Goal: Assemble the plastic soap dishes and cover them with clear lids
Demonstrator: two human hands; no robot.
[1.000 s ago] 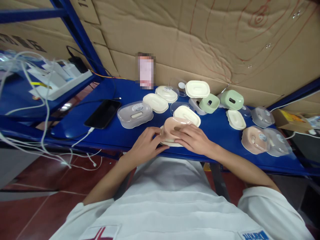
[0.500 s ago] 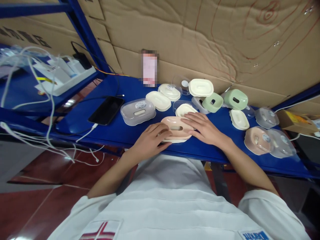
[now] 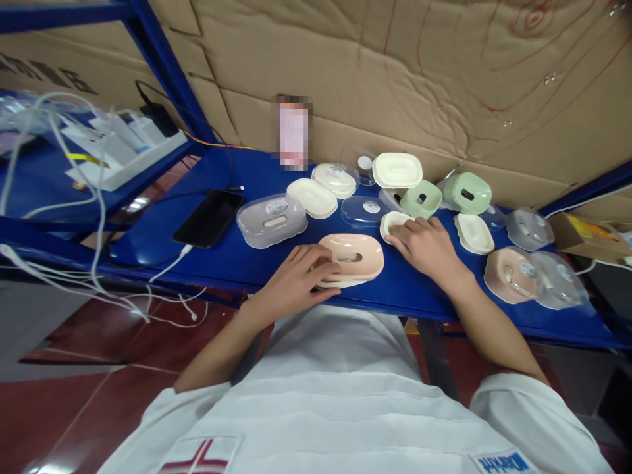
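In front of me a pink plastic box (image 3: 363,253) with an oval slot in its top sits on a cream base. My left hand (image 3: 301,276) grips its left end, thumb at the near side and fingers over the top edge. To the right, my right hand (image 3: 427,247) has its fingers closed on the edge of a small cream tray (image 3: 391,225), covering part of it. Just behind the pink box lies a clear lid (image 3: 364,211) with a round sticker. A clear-covered grey box (image 3: 271,224) stands to the left.
Cream trays (image 3: 312,197), green slotted boxes (image 3: 467,193) and a clear-covered pink box (image 3: 512,276) stand around on the blue shelf (image 3: 222,263). A black phone (image 3: 210,218) and white cables (image 3: 101,263) are at left. Cardboard (image 3: 345,79) walls off the back.
My right hand has left the pink box and moved right with the small cream tray. The clear lid behind is now uncovered. My left hand stays on the pink box.
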